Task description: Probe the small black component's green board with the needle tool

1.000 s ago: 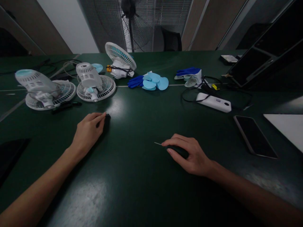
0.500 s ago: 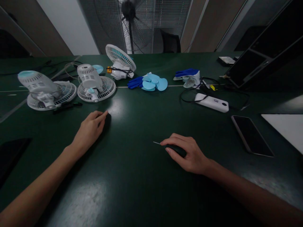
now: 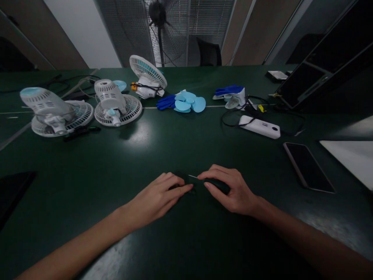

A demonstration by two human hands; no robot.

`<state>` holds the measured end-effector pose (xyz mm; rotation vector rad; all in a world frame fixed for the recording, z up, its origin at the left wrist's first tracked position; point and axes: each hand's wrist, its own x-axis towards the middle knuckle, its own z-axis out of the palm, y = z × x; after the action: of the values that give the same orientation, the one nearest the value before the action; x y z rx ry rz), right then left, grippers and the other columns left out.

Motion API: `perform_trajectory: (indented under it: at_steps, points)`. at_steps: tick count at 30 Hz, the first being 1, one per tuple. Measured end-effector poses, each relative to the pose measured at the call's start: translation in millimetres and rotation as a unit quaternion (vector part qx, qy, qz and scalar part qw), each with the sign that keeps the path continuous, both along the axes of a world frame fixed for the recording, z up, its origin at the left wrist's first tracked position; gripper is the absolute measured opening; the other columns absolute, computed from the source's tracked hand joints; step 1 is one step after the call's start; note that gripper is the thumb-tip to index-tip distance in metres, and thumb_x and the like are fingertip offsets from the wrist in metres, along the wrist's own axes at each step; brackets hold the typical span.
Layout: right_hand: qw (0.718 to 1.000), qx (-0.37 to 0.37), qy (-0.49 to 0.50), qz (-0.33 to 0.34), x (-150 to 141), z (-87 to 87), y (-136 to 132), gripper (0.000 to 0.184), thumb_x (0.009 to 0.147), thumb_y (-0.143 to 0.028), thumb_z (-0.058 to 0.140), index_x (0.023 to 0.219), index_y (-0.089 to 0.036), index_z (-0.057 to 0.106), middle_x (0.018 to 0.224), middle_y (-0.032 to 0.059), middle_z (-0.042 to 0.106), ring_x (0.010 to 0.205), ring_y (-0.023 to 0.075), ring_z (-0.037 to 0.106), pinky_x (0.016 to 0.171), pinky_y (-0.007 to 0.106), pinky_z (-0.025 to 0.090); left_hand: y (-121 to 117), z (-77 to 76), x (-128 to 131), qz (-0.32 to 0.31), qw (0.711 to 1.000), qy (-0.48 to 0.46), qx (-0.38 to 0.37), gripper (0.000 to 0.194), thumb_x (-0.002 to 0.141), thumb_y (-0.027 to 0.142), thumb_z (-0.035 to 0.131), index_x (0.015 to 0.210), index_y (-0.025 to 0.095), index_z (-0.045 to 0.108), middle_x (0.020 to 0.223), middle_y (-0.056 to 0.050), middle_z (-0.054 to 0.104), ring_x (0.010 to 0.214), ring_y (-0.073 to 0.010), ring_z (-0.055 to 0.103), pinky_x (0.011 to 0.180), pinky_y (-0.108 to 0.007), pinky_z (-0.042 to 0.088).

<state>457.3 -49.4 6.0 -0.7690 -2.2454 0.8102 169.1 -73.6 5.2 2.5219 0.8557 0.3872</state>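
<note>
My right hand [image 3: 233, 190] rests on the dark green table [image 3: 145, 155], fingers curled over a small dark object [image 3: 218, 186] with a thin metal pin [image 3: 192, 177] sticking out to the left. Just left of that pin lies my left hand [image 3: 161, 196], its fingers closed over a small dark thing that I cannot make out. The two hands almost touch at the fingertips.
Three small white desk fans [image 3: 48, 111] [image 3: 116, 102] [image 3: 148, 81] lie at the back left. Light blue fan blades [image 3: 189, 103] and blue gloves [image 3: 230, 91] sit at the back middle. A white power bank [image 3: 259, 126] with cable, a phone [image 3: 307, 167] and white paper [image 3: 352, 157] lie to the right.
My left hand has slid from the back left of the table, near the fans, to the middle beside my right hand, taking the small dark thing along. The right hand stayed put.
</note>
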Motion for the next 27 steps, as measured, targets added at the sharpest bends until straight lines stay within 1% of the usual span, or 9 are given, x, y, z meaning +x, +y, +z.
perform_trajectory:
  at_steps: [2,5,15,19,21,23,25,27]
  points:
    - [1.000,0.001,0.003,0.004,-0.2,0.7,0.4,0.023,0.100,-0.019,0.057,0.122,-0.019,0.065,0.097,0.0054,0.067,0.079,0.0155,0.062,0.069,0.030,0.047,-3.2,-1.8,2.1,-0.001,1.000,0.001,0.002,0.048,0.104,0.016,0.043,0.150,0.027,0.048,0.128,-0.011,0.061,0.115,-0.0213,0.056,0.099,-0.040,0.049]
    - [1.000,0.006,0.009,0.011,-0.2,1.8,0.3,0.024,0.099,-0.018,0.057,0.121,-0.018,0.065,0.095,0.0058,0.068,0.077,0.0154,0.062,0.067,0.029,0.047,-1.9,-3.1,-1.7,0.008,1.000,0.005,-0.006,0.047,0.105,0.019,0.042,0.151,0.027,0.047,0.129,-0.011,0.060,0.115,-0.0210,0.056,0.100,-0.041,0.048]
    - [1.000,0.006,0.000,0.024,-0.6,4.6,-0.5,0.020,0.097,-0.018,0.056,0.115,-0.016,0.066,0.090,0.0053,0.068,0.072,0.0153,0.061,0.065,0.029,0.045,-1.2,-1.0,-1.5,0.011,1.000,-0.005,-0.016,0.042,0.105,0.021,0.044,0.146,0.024,0.050,0.129,-0.010,0.061,0.115,-0.0207,0.056,0.100,-0.040,0.048]
    - [1.000,0.010,0.002,0.021,-1.2,3.6,-0.1,0.020,0.097,-0.018,0.057,0.114,-0.016,0.066,0.089,0.0047,0.067,0.072,0.0148,0.061,0.065,0.029,0.044,-6.6,3.9,1.2,0.004,0.999,-0.042,-0.014,0.041,0.104,0.020,0.046,0.145,0.024,0.052,0.125,-0.010,0.064,0.112,-0.0205,0.059,0.099,-0.039,0.050]
    - [1.000,0.016,0.003,0.016,-1.5,3.0,-0.1,0.019,0.097,-0.018,0.057,0.114,-0.017,0.066,0.089,0.0043,0.068,0.071,0.0145,0.061,0.064,0.029,0.044,-14.5,8.5,6.6,-0.009,0.997,-0.077,-0.028,0.040,0.104,0.019,0.048,0.142,0.023,0.053,0.123,-0.009,0.066,0.111,-0.0191,0.061,0.099,-0.037,0.051]
    - [1.000,0.018,-0.001,0.010,-1.6,2.5,-0.2,0.019,0.098,-0.019,0.056,0.114,-0.017,0.066,0.089,0.0043,0.068,0.072,0.0147,0.061,0.065,0.029,0.044,-24.5,12.0,14.0,-0.037,0.994,-0.094,-0.034,0.036,0.103,0.019,0.051,0.138,0.022,0.056,0.120,-0.008,0.068,0.113,-0.0180,0.062,0.100,-0.033,0.052]
    - [1.000,0.016,-0.007,0.008,-1.2,2.0,-0.2,0.019,0.098,-0.019,0.056,0.115,-0.018,0.066,0.089,0.0045,0.068,0.072,0.0148,0.061,0.065,0.029,0.044,-33.7,12.2,21.1,-0.072,0.994,-0.086,-0.004,0.030,0.102,0.020,0.052,0.132,0.020,0.059,0.122,-0.008,0.071,0.123,-0.0187,0.060,0.105,-0.033,0.050]
    - [1.000,0.011,-0.008,0.009,-0.8,1.8,-0.2,0.020,0.098,-0.019,0.056,0.115,-0.018,0.065,0.089,0.0046,0.068,0.071,0.0148,0.060,0.065,0.030,0.043,-39.3,9.1,25.7,-0.095,0.993,-0.060,0.038,0.026,0.104,0.020,0.050,0.128,0.018,0.060,0.131,-0.007,0.070,0.134,-0.0197,0.055,0.112,-0.034,0.045]
